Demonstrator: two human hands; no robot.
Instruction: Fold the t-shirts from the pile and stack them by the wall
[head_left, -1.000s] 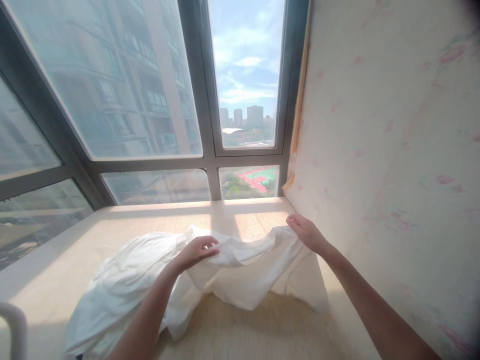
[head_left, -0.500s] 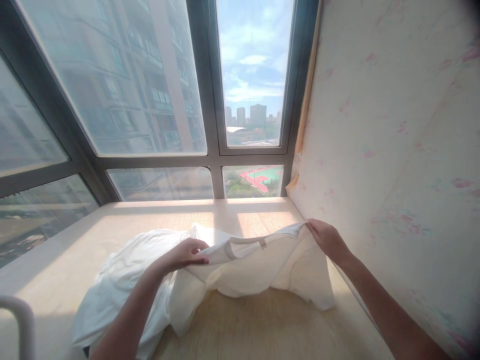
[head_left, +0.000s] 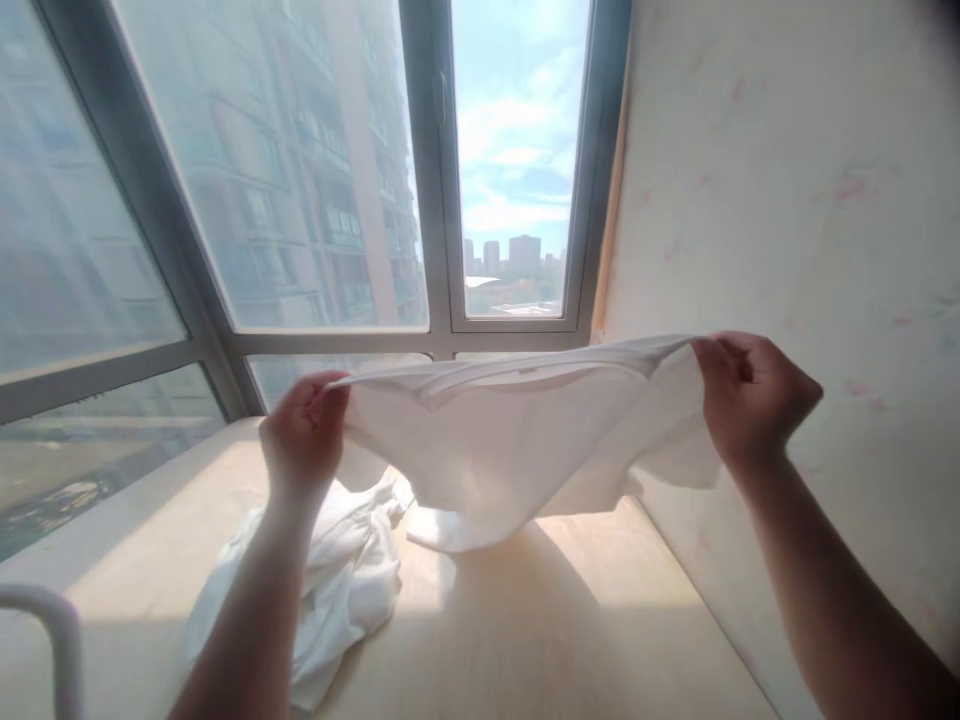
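A white shirt (head_left: 495, 440) hangs stretched between my two hands above a pale wooden surface (head_left: 480, 640), its neckline along the upper edge. My left hand (head_left: 307, 425) is closed on one shoulder end of it. At the other shoulder end, my right hand (head_left: 750, 390) grips the cloth in a fist. A second crumpled white cloth (head_left: 356, 570) lies on the surface at the left, partly behind my left forearm. The lower part of the shirt hangs in loose folds.
Windows with grey frames (head_left: 439, 200) stand behind the surface. A wall with a faint floral pattern (head_left: 750, 200) borders it on the right. At the lower left a curved white bar (head_left: 60, 630) rises near the edge.
Both hands have risen and moved apart, lifting the shirt off the surface and pulling its top edge taut. My left hand, loosely on the cloth before, now grips it. The crumpled cloth stays behind.
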